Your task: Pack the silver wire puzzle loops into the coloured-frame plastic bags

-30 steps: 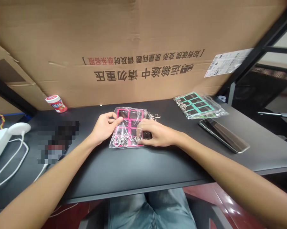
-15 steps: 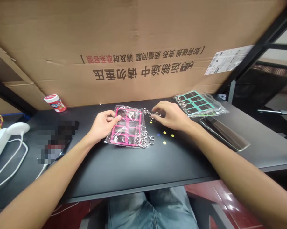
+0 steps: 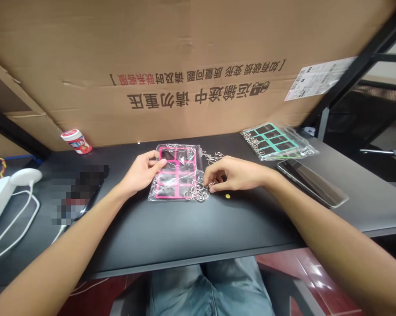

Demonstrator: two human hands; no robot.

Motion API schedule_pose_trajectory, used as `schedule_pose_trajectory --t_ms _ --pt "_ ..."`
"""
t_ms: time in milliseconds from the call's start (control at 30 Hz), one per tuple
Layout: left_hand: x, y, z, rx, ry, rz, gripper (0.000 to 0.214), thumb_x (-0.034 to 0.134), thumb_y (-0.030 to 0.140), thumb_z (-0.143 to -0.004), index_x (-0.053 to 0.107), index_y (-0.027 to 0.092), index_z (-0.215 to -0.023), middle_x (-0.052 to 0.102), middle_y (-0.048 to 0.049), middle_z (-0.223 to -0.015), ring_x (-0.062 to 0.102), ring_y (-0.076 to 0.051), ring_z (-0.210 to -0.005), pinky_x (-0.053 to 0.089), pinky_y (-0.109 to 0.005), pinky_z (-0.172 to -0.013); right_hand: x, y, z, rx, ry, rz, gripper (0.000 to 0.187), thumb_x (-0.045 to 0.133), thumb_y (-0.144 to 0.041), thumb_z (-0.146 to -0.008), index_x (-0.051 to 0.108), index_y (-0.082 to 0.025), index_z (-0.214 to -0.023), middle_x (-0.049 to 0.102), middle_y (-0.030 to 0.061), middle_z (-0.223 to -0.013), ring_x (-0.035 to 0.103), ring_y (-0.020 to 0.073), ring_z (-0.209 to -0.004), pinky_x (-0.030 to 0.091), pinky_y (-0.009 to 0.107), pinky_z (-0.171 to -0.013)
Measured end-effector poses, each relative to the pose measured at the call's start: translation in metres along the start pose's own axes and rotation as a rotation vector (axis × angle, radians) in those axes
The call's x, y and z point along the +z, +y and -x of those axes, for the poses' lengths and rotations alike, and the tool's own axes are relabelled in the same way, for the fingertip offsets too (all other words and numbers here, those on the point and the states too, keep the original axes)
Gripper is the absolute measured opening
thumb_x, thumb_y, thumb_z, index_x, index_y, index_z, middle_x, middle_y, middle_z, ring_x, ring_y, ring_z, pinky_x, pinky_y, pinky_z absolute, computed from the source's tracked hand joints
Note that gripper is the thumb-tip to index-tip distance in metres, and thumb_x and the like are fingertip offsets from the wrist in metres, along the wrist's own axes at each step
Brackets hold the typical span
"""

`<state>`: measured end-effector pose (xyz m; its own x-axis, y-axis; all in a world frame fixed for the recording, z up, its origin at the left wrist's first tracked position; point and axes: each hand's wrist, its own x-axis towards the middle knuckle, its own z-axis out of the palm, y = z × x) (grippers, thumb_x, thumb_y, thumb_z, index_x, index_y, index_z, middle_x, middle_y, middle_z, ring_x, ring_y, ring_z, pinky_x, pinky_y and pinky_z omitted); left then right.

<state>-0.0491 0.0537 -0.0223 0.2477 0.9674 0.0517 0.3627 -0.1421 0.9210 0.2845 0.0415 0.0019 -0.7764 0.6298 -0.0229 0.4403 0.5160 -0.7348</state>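
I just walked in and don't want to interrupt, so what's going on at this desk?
A person's left hand holds the left edge of a clear plastic bag with a pink grid inside. The right hand is curled beside the bag's right edge; whether it grips anything is hidden. Metal rings cluster at the bag's lower right corner, and a yellow disc lies on the desk. A teal-grid bag lies farther right.
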Motion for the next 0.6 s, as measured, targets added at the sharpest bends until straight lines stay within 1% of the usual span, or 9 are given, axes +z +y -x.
schedule_pose_trajectory --t_ms 67,167,233,267,300,400,467,533,600 --pt "-0.001 -0.002 -0.001 0.007 -0.018 0.002 0.048 0.078 0.064 -0.093 0.072 0.022 -0.114 0.081 -0.0068 -0.087 0.078 -0.025 -0.073 0.061 -0.034 -0.064 -0.003 0.005 0.0 0.003 0.104 -0.025 0.018 0.081 -0.034 -0.088 0.082 -0.023 -0.101 0.083 0.0018 -0.093 0.074 0.0193 -0.08 0.056 0.032 -0.074" --pt "-0.002 -0.003 -0.002 0.006 -0.046 -0.004 0.049 0.076 0.064 -0.094 0.072 0.022 -0.118 0.082 -0.0073 -0.091 0.08 -0.026 -0.078 0.063 -0.034 -0.067 -0.007 0.014 0.0 0.024 0.402 0.083 0.019 0.08 -0.034 -0.089 0.081 -0.022 -0.103 0.083 0.0042 -0.1 0.074 0.0215 -0.089 0.056 0.035 -0.083" --pt "-0.002 -0.002 -0.001 0.004 -0.054 0.004 0.051 0.076 0.065 -0.094 0.072 0.021 -0.121 0.083 -0.0076 -0.093 0.08 -0.026 -0.08 0.064 -0.035 -0.069 -0.008 0.019 -0.001 0.034 0.525 0.16 0.021 0.08 -0.035 -0.089 0.081 -0.021 -0.104 0.082 0.0057 -0.106 0.073 0.0218 -0.091 0.055 0.036 -0.084" --pt "-0.002 -0.001 -0.001 0.002 -0.054 0.011 0.053 0.077 0.065 -0.093 0.072 0.021 -0.122 0.084 -0.0075 -0.094 0.081 -0.026 -0.081 0.064 -0.035 -0.069 -0.008 0.02 -0.001 0.032 0.528 0.168 0.023 0.081 -0.037 -0.088 0.081 -0.021 -0.104 0.082 0.0061 -0.106 0.072 0.0213 -0.089 0.054 0.036 -0.083" --pt "-0.001 0.0 -0.001 0.0 -0.053 0.02 0.054 0.077 0.066 -0.093 0.072 0.021 -0.124 0.084 -0.0075 -0.094 0.081 -0.026 -0.081 0.064 -0.035 -0.07 -0.007 0.02 -0.001 0.029 0.49 0.149 0.025 0.083 -0.04 -0.088 0.081 -0.021 -0.104 0.081 0.0059 -0.103 0.071 0.0206 -0.085 0.054 0.035 -0.08" --pt "-0.001 0.0 -0.001 -0.001 -0.038 0.016 0.056 0.078 0.067 -0.092 0.073 0.021 -0.123 0.084 -0.0076 -0.093 0.081 -0.027 -0.08 0.065 -0.036 -0.07 -0.003 0.015 -0.001 0.026 0.267 0.059 0.032 0.085 -0.048 -0.086 0.081 -0.021 -0.103 0.076 0.0024 -0.084 0.066 0.0181 -0.072 0.052 0.032 -0.069" --pt "-0.001 -0.001 -0.001 0.005 -0.032 0.001 0.055 0.077 0.067 -0.092 0.073 0.021 -0.12 0.084 -0.0077 -0.092 0.08 -0.027 -0.079 0.065 -0.037 -0.07 0.0 0.012 -0.001 0.024 0.154 0.075 0.033 0.086 -0.049 -0.085 0.081 -0.022 -0.103 0.073 0.0009 -0.078 0.064 0.0171 -0.068 0.049 0.03 -0.064" --pt "-0.001 -0.002 -0.001 0.008 -0.037 -0.005 0.053 0.076 0.067 -0.093 0.073 0.021 -0.12 0.085 -0.0074 -0.091 0.08 -0.026 -0.077 0.064 -0.037 -0.07 0.001 0.013 -0.002 0.013 0.111 0.124 0.026 0.083 -0.044 -0.088 0.081 -0.022 -0.101 0.074 0.0013 -0.08 0.064 0.0166 -0.068 0.048 0.029 -0.063" --pt "-0.001 -0.002 -0.001 0.01 -0.041 0.003 0.052 0.075 0.066 -0.094 0.073 0.021 -0.121 0.085 -0.0071 -0.091 0.08 -0.026 -0.078 0.064 -0.036 -0.069 0.001 0.017 -0.003 0.012 0.13 0.164 0.015 0.076 -0.037 -0.092 0.08 -0.022 -0.097 0.074 0.0016 -0.081 0.064 0.0165 -0.068 0.048 0.029 -0.063"
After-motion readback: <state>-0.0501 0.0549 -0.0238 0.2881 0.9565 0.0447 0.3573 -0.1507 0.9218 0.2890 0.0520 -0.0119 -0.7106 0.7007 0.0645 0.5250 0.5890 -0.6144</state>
